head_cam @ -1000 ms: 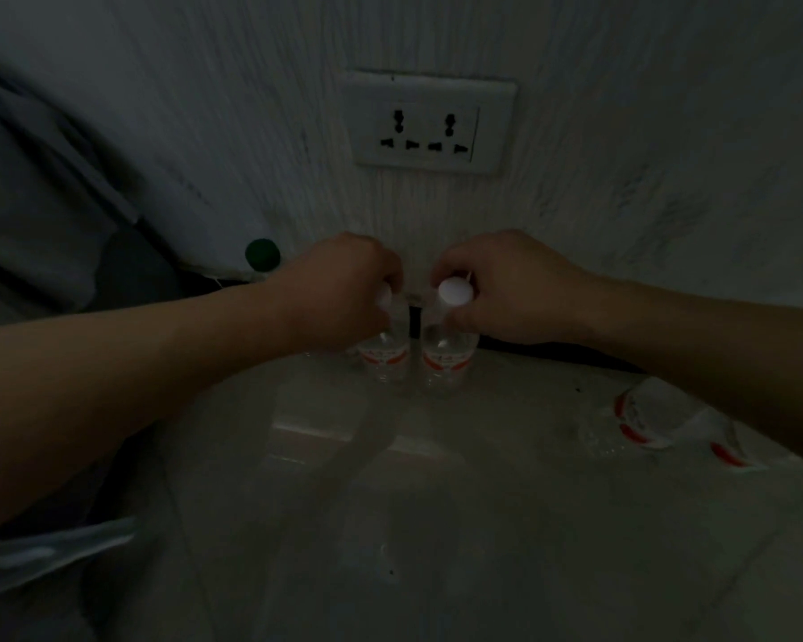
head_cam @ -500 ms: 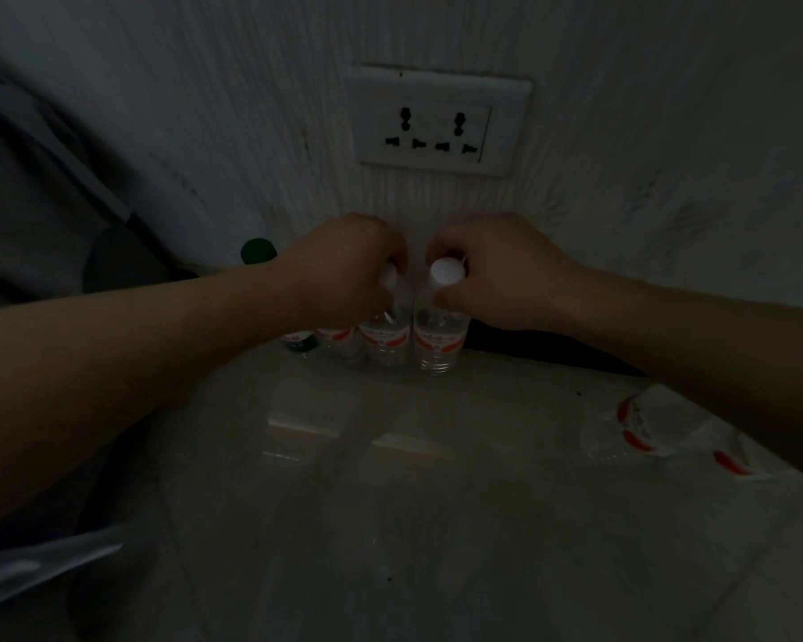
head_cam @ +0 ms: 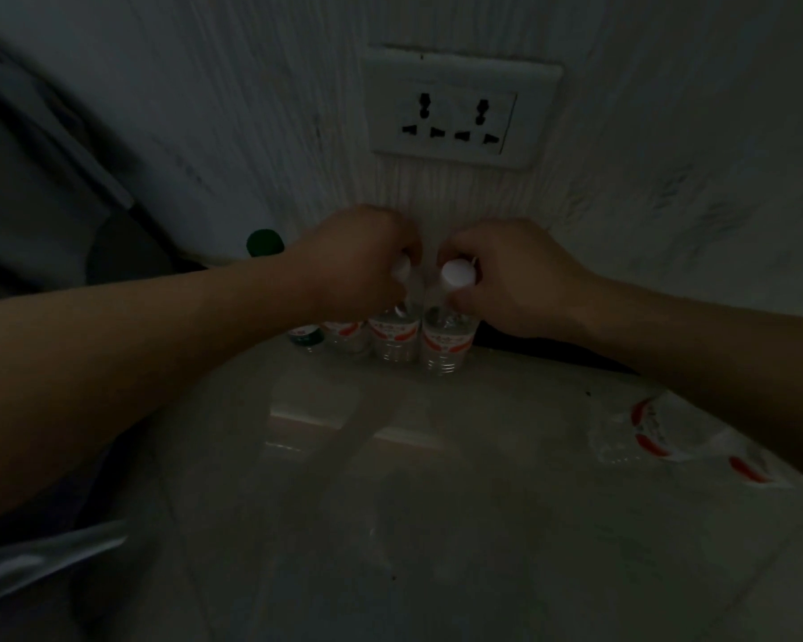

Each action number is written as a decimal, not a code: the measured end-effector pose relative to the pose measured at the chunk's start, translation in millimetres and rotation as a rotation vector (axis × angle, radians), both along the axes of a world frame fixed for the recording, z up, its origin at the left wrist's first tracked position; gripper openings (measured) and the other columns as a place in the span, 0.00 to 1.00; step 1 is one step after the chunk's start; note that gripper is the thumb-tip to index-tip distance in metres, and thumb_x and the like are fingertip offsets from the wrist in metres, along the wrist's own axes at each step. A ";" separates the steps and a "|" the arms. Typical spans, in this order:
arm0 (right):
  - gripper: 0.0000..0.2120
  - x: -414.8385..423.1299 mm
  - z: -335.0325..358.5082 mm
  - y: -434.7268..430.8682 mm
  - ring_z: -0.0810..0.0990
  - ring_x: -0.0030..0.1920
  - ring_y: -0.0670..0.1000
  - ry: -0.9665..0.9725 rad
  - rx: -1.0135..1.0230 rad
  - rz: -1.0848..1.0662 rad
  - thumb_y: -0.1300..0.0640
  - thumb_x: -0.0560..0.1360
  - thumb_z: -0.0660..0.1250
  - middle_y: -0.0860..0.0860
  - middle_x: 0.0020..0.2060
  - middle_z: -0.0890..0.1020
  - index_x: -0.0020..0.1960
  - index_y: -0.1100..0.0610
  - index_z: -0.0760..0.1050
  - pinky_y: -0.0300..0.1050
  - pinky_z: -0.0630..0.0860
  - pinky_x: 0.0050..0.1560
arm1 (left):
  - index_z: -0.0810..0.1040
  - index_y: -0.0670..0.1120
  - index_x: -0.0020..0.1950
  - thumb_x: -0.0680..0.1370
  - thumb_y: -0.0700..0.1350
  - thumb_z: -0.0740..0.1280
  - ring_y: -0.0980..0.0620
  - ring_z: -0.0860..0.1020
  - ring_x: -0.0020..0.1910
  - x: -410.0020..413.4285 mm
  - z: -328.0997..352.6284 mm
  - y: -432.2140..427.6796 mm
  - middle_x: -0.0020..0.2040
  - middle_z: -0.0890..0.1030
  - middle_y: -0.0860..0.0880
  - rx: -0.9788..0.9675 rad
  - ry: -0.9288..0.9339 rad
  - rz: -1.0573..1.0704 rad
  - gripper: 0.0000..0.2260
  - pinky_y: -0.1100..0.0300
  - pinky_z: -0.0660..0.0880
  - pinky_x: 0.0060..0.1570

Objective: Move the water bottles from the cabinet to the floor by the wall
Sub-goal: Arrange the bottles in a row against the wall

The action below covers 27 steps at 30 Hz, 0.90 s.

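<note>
Two clear water bottles with red-and-white labels and white caps stand upright side by side on the floor against the wall. My left hand (head_cam: pixel 358 261) grips the neck of the left bottle (head_cam: pixel 394 338), hiding most of its cap. My right hand (head_cam: pixel 506 280) is closed around the neck of the right bottle (head_cam: pixel 446 345), whose white cap shows. Left of them, partly behind my left wrist, stand another red-labelled bottle (head_cam: pixel 346 335) and a green-capped bottle (head_cam: pixel 304 338). The scene is dim.
A double wall socket (head_cam: pixel 460 108) sits on the white wall just above the bottles. Torn clear plastic wrap with red print (head_cam: pixel 659 442) lies on the glossy floor at right. A dark bag or fabric (head_cam: pixel 33 187) fills the left side, with pale plastic (head_cam: pixel 33 563) at lower left.
Both hands and their bottles have shifted slightly toward the wall and lower, the bottles now resting on the floor in line with those at the left.
</note>
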State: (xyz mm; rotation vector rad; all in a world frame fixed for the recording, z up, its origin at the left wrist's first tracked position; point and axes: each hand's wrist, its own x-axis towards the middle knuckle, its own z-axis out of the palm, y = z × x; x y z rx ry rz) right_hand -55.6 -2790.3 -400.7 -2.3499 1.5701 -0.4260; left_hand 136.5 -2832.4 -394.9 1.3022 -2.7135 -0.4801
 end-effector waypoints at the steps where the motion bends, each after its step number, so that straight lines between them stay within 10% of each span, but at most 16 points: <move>1: 0.11 -0.2 -0.8 -0.2 0.77 0.43 0.49 0.000 -0.002 0.000 0.55 0.69 0.71 0.51 0.45 0.82 0.50 0.56 0.81 0.39 0.61 0.38 | 0.79 0.43 0.59 0.73 0.42 0.71 0.48 0.77 0.54 0.0 -0.9 -0.3 0.56 0.80 0.44 0.006 0.004 0.001 0.15 0.60 0.70 0.49; 27: 0.08 -2.1 -8.1 1.7 0.78 0.45 0.56 0.042 -0.031 0.028 0.56 0.71 0.67 0.55 0.44 0.81 0.48 0.57 0.79 0.46 0.70 0.43 | 0.79 0.44 0.55 0.71 0.44 0.71 0.48 0.78 0.48 0.8 -4.0 -0.3 0.50 0.80 0.46 -0.002 -0.033 -0.006 0.13 0.55 0.74 0.47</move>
